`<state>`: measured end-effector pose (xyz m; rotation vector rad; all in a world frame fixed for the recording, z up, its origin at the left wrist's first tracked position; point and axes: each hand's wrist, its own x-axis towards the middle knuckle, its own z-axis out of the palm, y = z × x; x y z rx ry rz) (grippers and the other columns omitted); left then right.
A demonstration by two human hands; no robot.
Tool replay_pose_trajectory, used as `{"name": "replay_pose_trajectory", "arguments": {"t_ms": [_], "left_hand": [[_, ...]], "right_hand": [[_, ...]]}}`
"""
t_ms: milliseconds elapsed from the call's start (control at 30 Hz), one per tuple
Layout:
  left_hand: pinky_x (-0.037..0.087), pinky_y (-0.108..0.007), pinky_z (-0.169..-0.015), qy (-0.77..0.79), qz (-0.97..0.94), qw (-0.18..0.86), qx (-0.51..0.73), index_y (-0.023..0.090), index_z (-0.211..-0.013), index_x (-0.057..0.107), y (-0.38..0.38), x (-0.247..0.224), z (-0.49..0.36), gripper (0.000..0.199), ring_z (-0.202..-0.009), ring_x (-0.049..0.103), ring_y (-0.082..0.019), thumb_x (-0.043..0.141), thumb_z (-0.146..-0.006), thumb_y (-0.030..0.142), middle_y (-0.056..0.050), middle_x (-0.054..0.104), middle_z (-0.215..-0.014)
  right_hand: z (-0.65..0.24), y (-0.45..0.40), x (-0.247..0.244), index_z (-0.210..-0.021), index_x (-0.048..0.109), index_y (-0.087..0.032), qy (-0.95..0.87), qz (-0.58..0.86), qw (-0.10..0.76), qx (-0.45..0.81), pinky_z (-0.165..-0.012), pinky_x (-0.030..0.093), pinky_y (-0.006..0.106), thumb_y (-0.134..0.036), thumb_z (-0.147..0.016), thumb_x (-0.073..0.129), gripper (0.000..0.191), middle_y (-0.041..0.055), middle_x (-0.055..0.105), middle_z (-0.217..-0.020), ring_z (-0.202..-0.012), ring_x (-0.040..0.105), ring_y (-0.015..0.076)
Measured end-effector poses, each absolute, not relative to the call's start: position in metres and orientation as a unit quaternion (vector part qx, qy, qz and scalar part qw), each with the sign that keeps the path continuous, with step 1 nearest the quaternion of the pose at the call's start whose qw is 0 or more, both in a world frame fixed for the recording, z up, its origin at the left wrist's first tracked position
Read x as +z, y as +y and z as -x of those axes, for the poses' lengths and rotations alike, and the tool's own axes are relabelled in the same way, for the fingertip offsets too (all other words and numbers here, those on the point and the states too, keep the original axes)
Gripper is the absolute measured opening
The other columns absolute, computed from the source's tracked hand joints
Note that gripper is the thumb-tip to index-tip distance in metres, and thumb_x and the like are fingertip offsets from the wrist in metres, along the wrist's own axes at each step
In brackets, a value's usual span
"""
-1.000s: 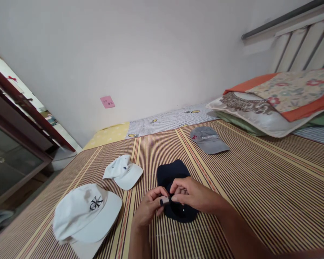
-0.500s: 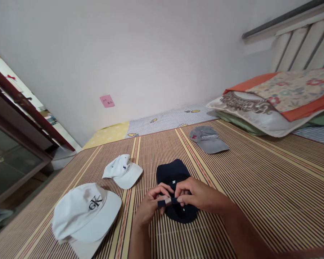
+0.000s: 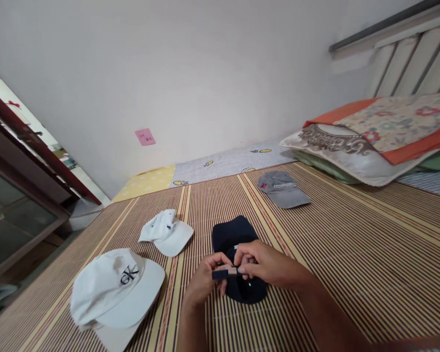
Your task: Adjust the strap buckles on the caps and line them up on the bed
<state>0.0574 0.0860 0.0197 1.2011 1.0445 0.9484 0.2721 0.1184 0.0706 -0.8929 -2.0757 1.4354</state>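
A dark navy cap [image 3: 236, 229] lies upside down on the striped mat, its brim pointing away from me and its hollow inside facing up. Across its near side runs the back strap [image 3: 220, 275], navy with a paler section in the middle. My left hand [image 3: 204, 278] pinches the strap from the left. From the right, my right hand [image 3: 262, 266] grips the strap close to the pale section, fingers curled. Both hands cover part of the cap's inside, and the exact fastening between the fingertips is hidden.
A white cap [image 3: 165, 233] and a larger white cap with black letters [image 3: 113, 288] lie to the left. Further back rests a grey cap [image 3: 283, 189]. Pillows [image 3: 337, 151] are stacked at the right, near the wall. The striped mat [image 3: 344, 244] covers the bed.
My left fingers have shifted slightly along the strap, and its loose navy end sticks out a little further left. The other caps have stayed in place.
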Motion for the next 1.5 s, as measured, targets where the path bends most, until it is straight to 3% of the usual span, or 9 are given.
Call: {"name": "replay_pose_trajectory", "arguments": {"t_ms": [100, 233, 367, 600, 800, 900, 1033, 1133, 1500], "left_hand": [[0.029, -0.019, -0.04, 0.446, -0.517, 0.601, 0.415, 0.017, -0.079, 0.067, 0.086, 0.019, -0.056, 0.037, -0.035, 0.045, -0.008, 0.079, -0.082, 0.051, 0.006, 0.055, -0.044], [0.026, -0.019, -0.04, 0.439, -0.519, 0.601, 0.419, 0.017, -0.08, 0.067, 0.086, 0.017, -0.054, 0.036, -0.035, 0.043, -0.007, 0.078, -0.083, 0.051, 0.007, 0.054, -0.045], [0.024, -0.019, -0.041, 0.435, -0.521, 0.598, 0.426, 0.016, -0.081, 0.068, 0.087, 0.015, -0.053, 0.035, -0.035, 0.042, -0.005, 0.077, -0.086, 0.05, 0.007, 0.053, -0.048], [0.023, -0.018, -0.041, 0.418, -0.516, 0.606, 0.437, 0.015, -0.083, 0.069, 0.087, 0.013, -0.05, 0.036, -0.035, 0.042, -0.005, 0.076, -0.087, 0.05, 0.006, 0.055, -0.046], [0.029, -0.019, -0.043, 0.409, -0.514, 0.613, 0.438, 0.014, -0.083, 0.069, 0.085, 0.016, -0.048, 0.041, -0.036, 0.045, -0.007, 0.068, -0.093, 0.054, 0.003, 0.058, -0.046], [0.033, -0.019, -0.045, 0.401, -0.515, 0.607, 0.454, 0.013, -0.088, 0.072, 0.084, 0.016, -0.047, 0.053, -0.038, 0.049, -0.008, 0.055, -0.098, 0.062, 0.0, 0.061, -0.048], [0.036, -0.021, -0.047, 0.37, -0.506, 0.618, 0.474, 0.013, -0.095, 0.074, 0.084, 0.015, -0.044, 0.068, -0.042, 0.054, -0.011, 0.048, -0.094, 0.076, -0.001, 0.061, -0.052], [0.038, -0.022, -0.049, 0.357, -0.521, 0.622, 0.464, 0.013, -0.1, 0.075, 0.082, 0.017, -0.041, 0.068, -0.048, 0.057, -0.012, 0.054, -0.09, 0.077, -0.002, 0.064, -0.057], [0.046, -0.021, -0.059, 0.368, -0.531, 0.634, 0.426, 0.016, -0.102, 0.072, 0.082, 0.023, -0.037, 0.047, -0.056, 0.063, -0.012, 0.084, -0.079, 0.054, -0.003, 0.073, -0.066]], "right_hand": [[-0.279, 0.121, 0.071, -0.09, 0.07, -0.017, -0.756, 0.333, 0.246, 0.507, -0.063, 0.045, 0.024, -0.017, -0.085, 0.064, 0.008, 0.0007, 0.072, -0.076, -0.073, 0.067, 0.0156], [-0.3, 0.128, 0.074, -0.094, 0.074, -0.017, -0.758, 0.346, 0.264, 0.486, -0.075, 0.05, 0.029, -0.029, -0.091, 0.064, 0.016, 0.006, 0.077, -0.089, -0.085, 0.071, 0.0195], [-0.317, 0.133, 0.074, -0.097, 0.078, -0.018, -0.764, 0.337, 0.253, 0.488, -0.082, 0.051, 0.032, -0.034, -0.087, 0.073, 0.02, 0.0064, 0.079, -0.095, -0.09, 0.071, 0.0211], [-0.302, 0.13, 0.072, -0.079, 0.076, -0.017, -0.772, 0.341, 0.218, 0.489, -0.06, 0.039, 0.025, -0.021, -0.08, 0.07, 0.007, -0.0005, 0.069, -0.07, -0.066, 0.059, 0.0137], [-0.295, 0.129, 0.072, -0.074, 0.069, -0.017, -0.768, 0.343, 0.224, 0.492, -0.059, 0.037, 0.025, -0.023, -0.082, 0.066, 0.01, -0.0003, 0.067, -0.069, -0.065, 0.057, 0.0136], [-0.296, 0.129, 0.071, -0.074, 0.068, -0.018, -0.769, 0.346, 0.224, 0.488, -0.059, 0.038, 0.025, -0.024, -0.082, 0.066, 0.011, 0.0004, 0.068, -0.069, -0.065, 0.058, 0.0142], [-0.297, 0.13, 0.07, -0.074, 0.068, -0.018, -0.772, 0.344, 0.226, 0.485, -0.059, 0.038, 0.025, -0.024, -0.083, 0.066, 0.011, 0.0003, 0.067, -0.069, -0.065, 0.058, 0.0141], [-0.296, 0.13, 0.07, -0.074, 0.068, -0.018, -0.771, 0.343, 0.229, 0.486, -0.059, 0.037, 0.025, -0.025, -0.083, 0.065, 0.011, -0.0001, 0.067, -0.068, -0.064, 0.057, 0.0139], [-0.293, 0.13, 0.069, -0.074, 0.068, -0.018, -0.774, 0.334, 0.242, 0.481, -0.059, 0.037, 0.026, -0.026, -0.083, 0.064, 0.013, -0.0005, 0.066, -0.067, -0.063, 0.056, 0.014]]}}
